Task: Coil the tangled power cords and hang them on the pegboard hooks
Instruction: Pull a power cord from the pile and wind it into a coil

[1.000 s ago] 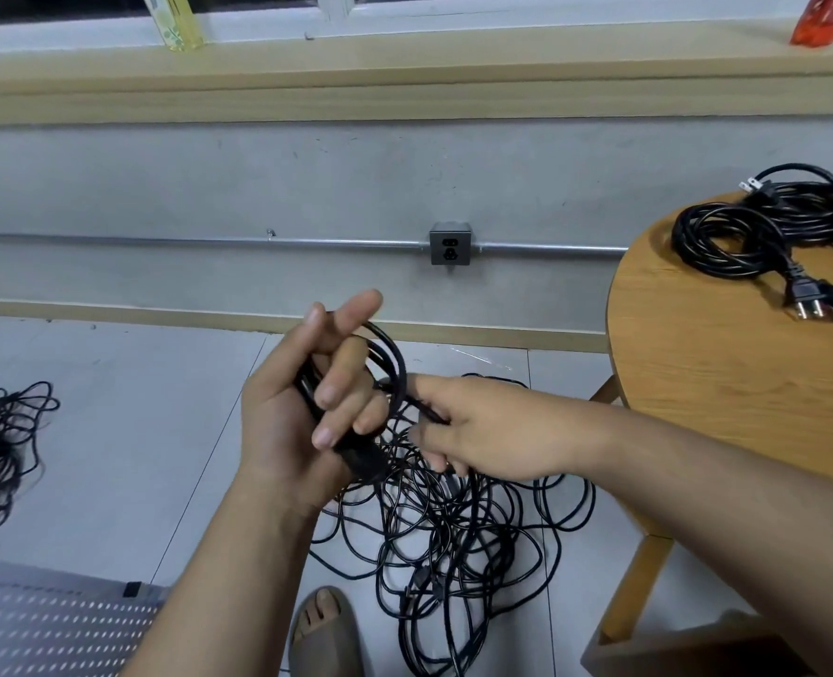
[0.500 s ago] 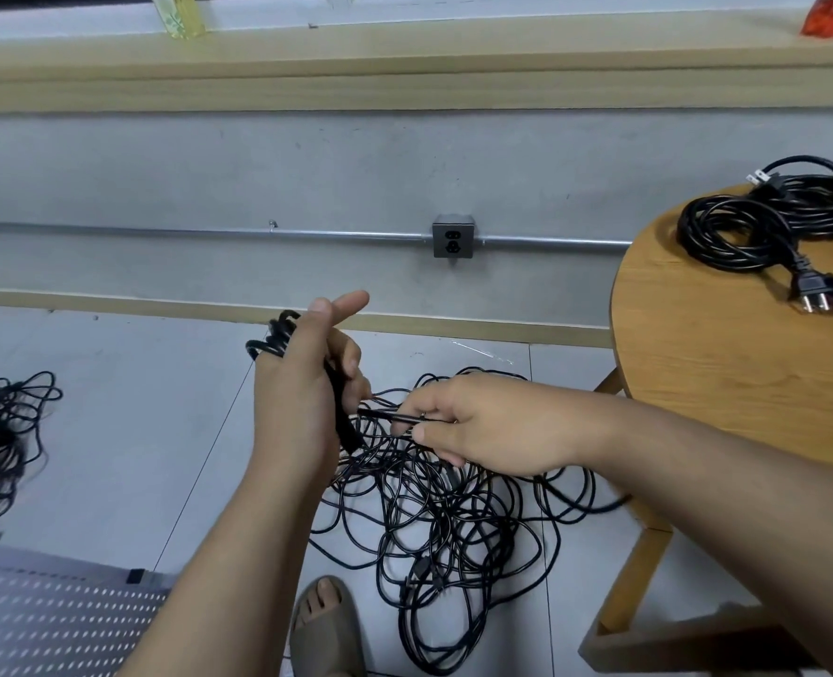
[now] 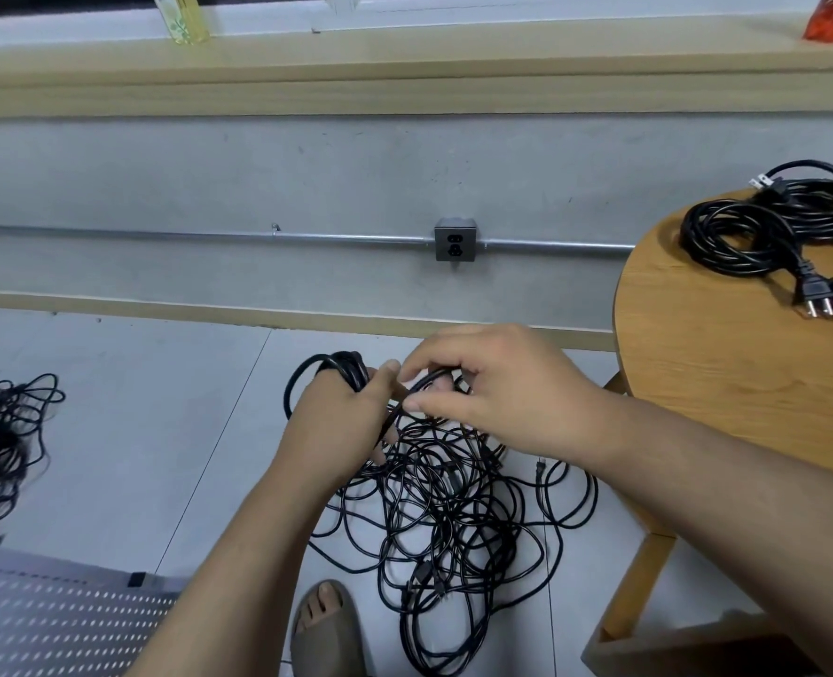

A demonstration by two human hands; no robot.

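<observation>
The left hand point(image 3: 336, 422) grips a small coil of cord point(image 3: 341, 368) above the tangle point(image 3: 448, 510) on the floor, while the right hand point(image 3: 497, 388) pinches the next stretch. Each loop should probably match the others, fed on without twisting.

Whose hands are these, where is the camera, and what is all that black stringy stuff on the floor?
The camera is worn on a person's head and looks down, so these are that person's own hands. The left hand grips loops of a black power cord; the right hand pinches the same cord beside it. Under them a tangled pile of cords lies on the floor. Coiled cords rest on the round wooden table, and a pegboard shows at bottom left.
</observation>
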